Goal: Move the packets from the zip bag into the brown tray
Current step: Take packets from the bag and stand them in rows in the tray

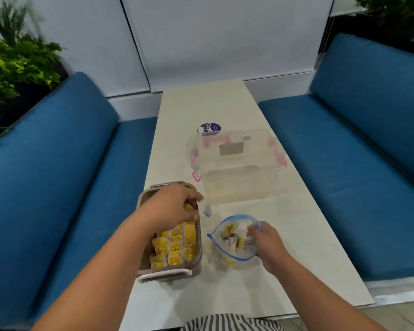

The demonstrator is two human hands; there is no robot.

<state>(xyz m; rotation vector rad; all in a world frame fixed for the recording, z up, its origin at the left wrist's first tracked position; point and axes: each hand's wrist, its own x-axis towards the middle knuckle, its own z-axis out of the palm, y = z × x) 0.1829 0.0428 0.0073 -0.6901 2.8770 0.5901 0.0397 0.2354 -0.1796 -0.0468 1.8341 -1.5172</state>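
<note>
The purple tub [210, 129] above centre reads "Clay", the rest hidden. A yellow packet [175, 250] in the tray [164, 274], lower centre-left, reads "TEA".

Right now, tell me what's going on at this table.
A person is moving yellow tea packets from a zip bag into a brown tray. The right hand grips the bag's open rim, with a few packets left inside. The left hand is curled over the tray's far end; whether it holds a packet is unclear. The tray already holds rows of packets. A clear storage box stands behind on the table.
</note>
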